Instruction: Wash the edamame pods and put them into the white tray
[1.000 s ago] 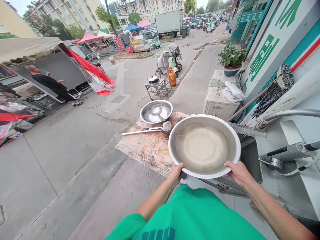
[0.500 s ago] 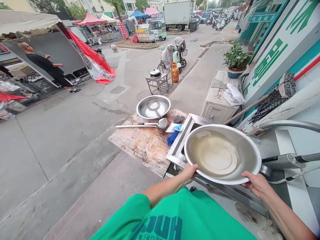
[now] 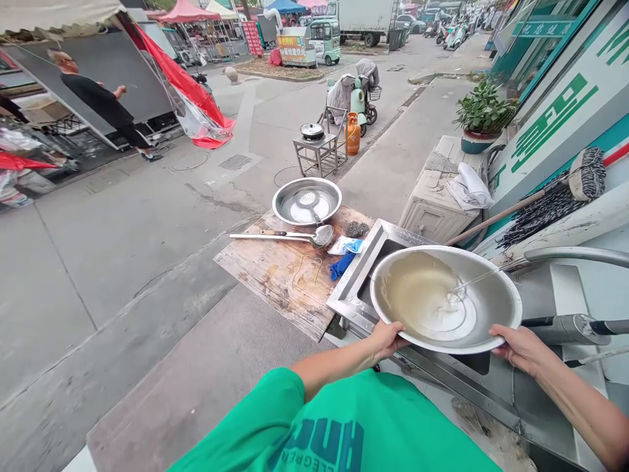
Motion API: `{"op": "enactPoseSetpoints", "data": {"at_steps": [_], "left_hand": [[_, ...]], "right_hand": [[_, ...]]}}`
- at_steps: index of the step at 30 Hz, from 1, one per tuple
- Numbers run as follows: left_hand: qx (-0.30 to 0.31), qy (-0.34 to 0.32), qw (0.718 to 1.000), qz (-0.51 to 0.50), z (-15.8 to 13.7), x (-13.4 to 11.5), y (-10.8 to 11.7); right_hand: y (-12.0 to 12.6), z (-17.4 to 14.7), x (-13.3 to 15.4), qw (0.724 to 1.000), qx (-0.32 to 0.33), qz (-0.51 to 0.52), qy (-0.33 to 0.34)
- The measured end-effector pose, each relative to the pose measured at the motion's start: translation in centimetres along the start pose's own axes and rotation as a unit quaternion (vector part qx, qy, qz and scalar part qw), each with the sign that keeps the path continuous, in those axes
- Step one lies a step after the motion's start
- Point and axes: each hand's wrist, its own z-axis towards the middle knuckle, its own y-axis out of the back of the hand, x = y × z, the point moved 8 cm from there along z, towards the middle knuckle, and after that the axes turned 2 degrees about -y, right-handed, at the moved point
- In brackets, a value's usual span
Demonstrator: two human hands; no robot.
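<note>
Head view shows me both hands clamped on the rim of the steel basin (image 3: pixel 484 305): my left hand (image 3: pixel 388 339) curls around the edge at about eight o'clock, my right hand (image 3: pixel 521 347) at about four o'clock. The basin sits tilted over the sink (image 3: pixel 361 278), cloudy water pooled toward nine o'clock, with a thin stream from the faucet (image 3: pixel 570 254) landing inside.

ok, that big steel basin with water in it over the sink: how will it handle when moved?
The steel basin is probably stiff but front-heavy: murky water pools to one side, so it may slosh and shift weight. The left hand and right hand grip opposite rim edges, which suggests it needs two hands. The faucet streams in, so the wet rim is likely slippery.
</note>
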Motion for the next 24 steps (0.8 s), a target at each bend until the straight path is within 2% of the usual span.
{"op": "enactPoseSetpoints", "data": {"at_steps": [8, 16, 24], "left_hand": [[0.018, 0.050, 0.998, -0.035, 0.4, 1.1, -1.2], [0.011, 0.099, 0.993, -0.068, 0.3, 2.0, -1.3], [0.031, 0.142, 0.984, -0.102, -0.1, 2.2, -1.0]], "right_hand": [[-0.3, -1.4, 2.6, 0.999, -0.012, -0.038, -0.010], [-1.2, -2.5, 4.9, 0.996, -0.016, -0.087, -0.017], [-3.0, -4.5, 7.6, 0.973, -0.001, -0.232, -0.013]]}}
